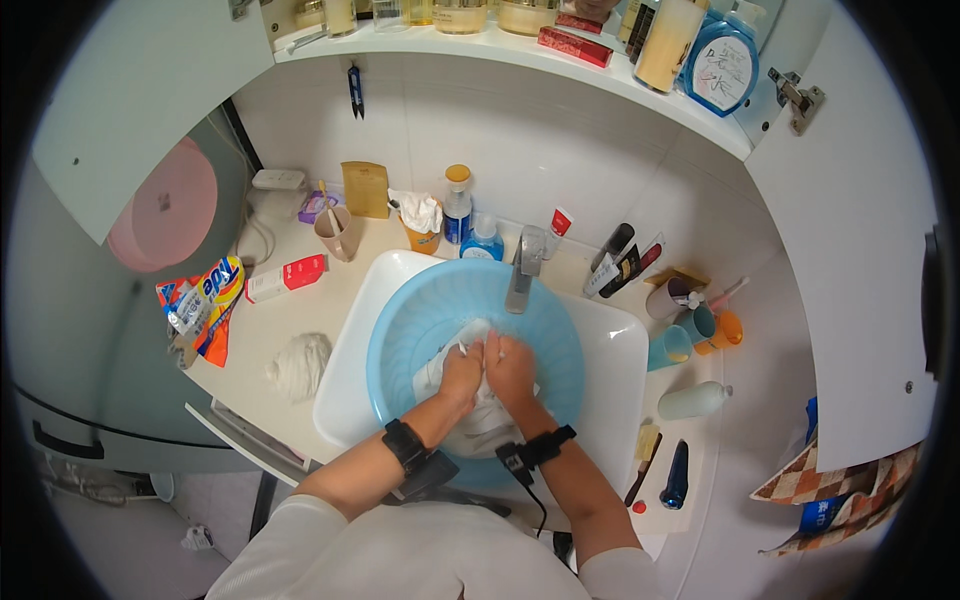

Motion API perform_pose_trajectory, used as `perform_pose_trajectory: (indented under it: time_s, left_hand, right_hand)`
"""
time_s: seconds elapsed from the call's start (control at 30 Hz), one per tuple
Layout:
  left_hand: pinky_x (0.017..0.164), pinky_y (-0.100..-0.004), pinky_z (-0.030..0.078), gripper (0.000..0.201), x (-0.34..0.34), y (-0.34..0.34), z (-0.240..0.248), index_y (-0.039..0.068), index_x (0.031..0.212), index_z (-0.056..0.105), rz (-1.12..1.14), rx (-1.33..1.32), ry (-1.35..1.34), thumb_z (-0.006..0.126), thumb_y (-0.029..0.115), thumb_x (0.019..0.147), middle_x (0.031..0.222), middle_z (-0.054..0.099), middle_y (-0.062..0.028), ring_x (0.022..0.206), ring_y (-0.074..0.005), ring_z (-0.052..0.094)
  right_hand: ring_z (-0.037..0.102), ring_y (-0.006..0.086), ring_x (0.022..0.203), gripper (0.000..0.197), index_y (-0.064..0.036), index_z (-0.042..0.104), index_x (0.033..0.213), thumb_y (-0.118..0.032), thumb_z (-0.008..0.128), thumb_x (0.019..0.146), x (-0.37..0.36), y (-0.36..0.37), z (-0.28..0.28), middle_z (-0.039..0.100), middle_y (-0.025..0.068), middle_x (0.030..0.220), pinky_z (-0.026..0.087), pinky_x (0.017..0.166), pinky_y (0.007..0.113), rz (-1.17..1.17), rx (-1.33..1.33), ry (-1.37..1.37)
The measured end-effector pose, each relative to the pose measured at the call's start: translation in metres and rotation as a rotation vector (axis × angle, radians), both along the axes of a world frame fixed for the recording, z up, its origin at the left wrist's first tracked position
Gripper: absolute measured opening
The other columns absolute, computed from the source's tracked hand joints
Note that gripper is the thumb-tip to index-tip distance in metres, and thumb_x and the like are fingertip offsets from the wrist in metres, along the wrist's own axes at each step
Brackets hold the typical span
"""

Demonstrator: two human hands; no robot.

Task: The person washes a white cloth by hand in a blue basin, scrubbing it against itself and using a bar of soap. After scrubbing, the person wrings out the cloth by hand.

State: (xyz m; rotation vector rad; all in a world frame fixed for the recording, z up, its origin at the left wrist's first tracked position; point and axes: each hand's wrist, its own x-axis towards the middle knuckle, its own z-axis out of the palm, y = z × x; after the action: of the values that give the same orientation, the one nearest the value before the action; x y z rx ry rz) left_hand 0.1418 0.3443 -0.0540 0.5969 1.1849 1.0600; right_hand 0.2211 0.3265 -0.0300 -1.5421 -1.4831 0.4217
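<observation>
A light blue plastic basin (pixel 395 345) stands in the white sink (pixel 622 350), under the faucet (pixel 522 275). Inside it lies a wet white cloth (pixel 480 425), bunched up; its exact kind does not show. My left hand (pixel 462 372) and my right hand (pixel 510 365) meet over the basin's middle. Both are closed on the cloth, knuckles side by side, with a fold of it pinched between them. More of the cloth spreads below my wrists toward the basin's near side. The fingertips are mostly hidden.
Left on the counter are a crumpled white cloth (pixel 300 367), a detergent bag (pixel 205 305) and a red-and-white tube (pixel 287 279). Bottles (pixel 457 205) and a mug (pixel 337 235) line the back. To the right stand cups (pixel 670 346), a pale bottle (pixel 695 400) and a brush (pixel 643 460). An open cabinet (pixel 420 42) hangs above.
</observation>
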Motion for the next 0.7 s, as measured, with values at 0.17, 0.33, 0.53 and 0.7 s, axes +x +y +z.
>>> perform_pose_trajectory:
  time_s: [0.17, 0.33, 0.53, 0.7]
  left_hand:
    - [0.068, -0.0299, 0.044, 0.038, -0.015, 0.007, 0.003, -0.007, 0.103, 0.044, -0.238, -0.248, -0.118, 0.047, 0.027, 0.086, 0.087, 0.053, -0.0144, 0.082, -0.0188, 0.051]
    - [0.059, -0.0366, 0.047, 0.032, -0.002, 0.004, 0.023, 0.000, 0.104, 0.045, -0.178, -0.219, 0.124, 0.046, 0.026, 0.086, 0.097, 0.051, -0.0148, 0.082, -0.0214, 0.052]
    - [0.061, -0.0322, 0.044, 0.033, 0.003, -0.015, 0.014, -0.005, 0.103, 0.042, -0.075, -0.059, -0.067, 0.046, 0.023, 0.086, 0.086, 0.052, -0.0121, 0.081, -0.0197, 0.050]
    - [0.073, -0.0314, 0.042, 0.037, -0.006, -0.005, 0.008, -0.005, 0.108, 0.040, -0.064, -0.177, -0.190, 0.047, 0.024, 0.086, 0.088, 0.053, -0.0125, 0.086, -0.0199, 0.050]
  right_hand:
    - [0.046, 0.0309, 0.047, 0.028, -0.0003, 0.052, 0.060, -0.019, 0.051, 0.081, -0.008, -0.016, -0.001, 0.048, 0.0174, 0.054, 0.035, 0.046, 0.037, 0.169, 0.198, -0.056]
    - [0.045, 0.0331, 0.049, 0.027, -0.0010, 0.050, 0.059, -0.016, 0.050, 0.081, 0.004, -0.009, -0.003, 0.047, 0.0181, 0.054, 0.035, 0.047, 0.038, 0.035, -0.014, 0.024]
    - [0.044, 0.0356, 0.048, 0.029, -0.0003, 0.045, 0.057, -0.014, 0.048, 0.082, 0.011, -0.007, -0.012, 0.046, 0.0190, 0.053, 0.034, 0.046, 0.040, 0.031, 0.044, 0.040]
    - [0.047, 0.0372, 0.052, 0.033, 0.0025, 0.050, 0.061, -0.021, 0.043, 0.084, -0.005, -0.015, 0.013, 0.049, 0.0204, 0.058, 0.035, 0.048, 0.041, 0.133, 0.053, -0.065]
